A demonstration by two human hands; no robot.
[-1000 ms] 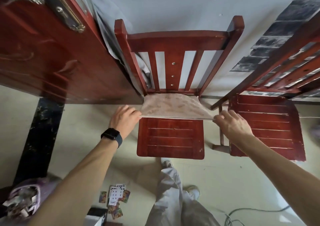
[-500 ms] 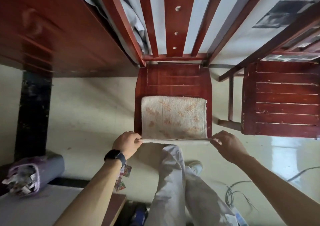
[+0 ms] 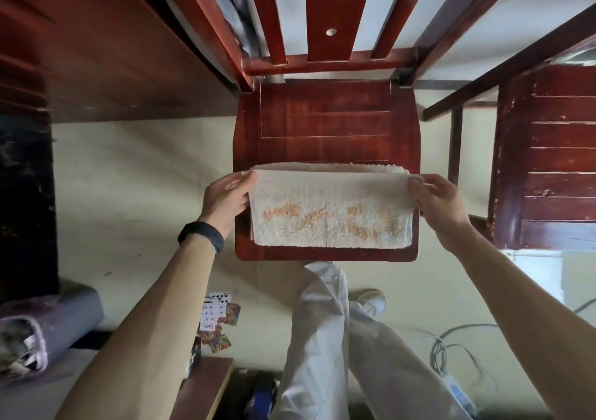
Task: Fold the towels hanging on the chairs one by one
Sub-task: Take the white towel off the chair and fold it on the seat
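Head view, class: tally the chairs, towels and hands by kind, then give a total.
Chairs: 2 (middle chair, side chair)
Towels: 1 (folded towel)
Hands: 2 (left hand, right hand)
Total: 5

Cream towel (image 3: 329,216) with faded orange blotches, dark red wooden chair (image 3: 325,123), black wristband (image 3: 202,235), pale yellow floor (image 3: 135,200)

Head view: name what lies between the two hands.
The towel, held by the left hand and right hand over the chair seat, in the head view.

Left hand (image 3: 227,198), right hand (image 3: 440,208): pinch grips.
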